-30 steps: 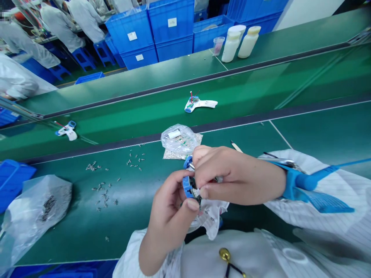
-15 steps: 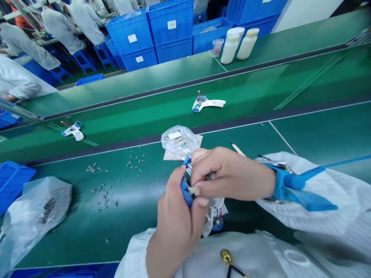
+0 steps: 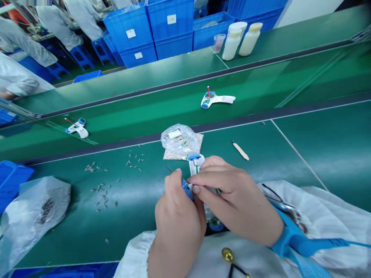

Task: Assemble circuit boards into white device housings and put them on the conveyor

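My left hand [image 3: 178, 210] is closed around a white-and-blue gun-shaped housing, its blue end [image 3: 187, 189] showing between the fingers. A thin dark red wire [image 3: 168, 168] sticks out past my left fingertips. My right hand [image 3: 228, 193] pinches at a small white part [image 3: 190, 186] at that blue end; whether this is a plug cannot be made out. Just beyond the fingers is another white piece with a blue top [image 3: 194, 157], partly hidden by my right hand. Under my hands, close to my body, a further blue-rimmed part [image 3: 216, 224] shows, mostly covered.
Two similar housings [image 3: 78, 128] [image 3: 217, 99] lie on the green belt. Beyond my hands is a clear bag [image 3: 179, 139] of small parts. Loose metal bits [image 3: 106, 199] and another bag [image 3: 46, 208] are at left, a pointed tool [image 3: 240, 150] at right. Co-workers sit far left.
My right hand has turned and dropped lower, its fingertips still at the blue end. The pointed tool is now fully uncovered. Both housings on the belt have shifted right.
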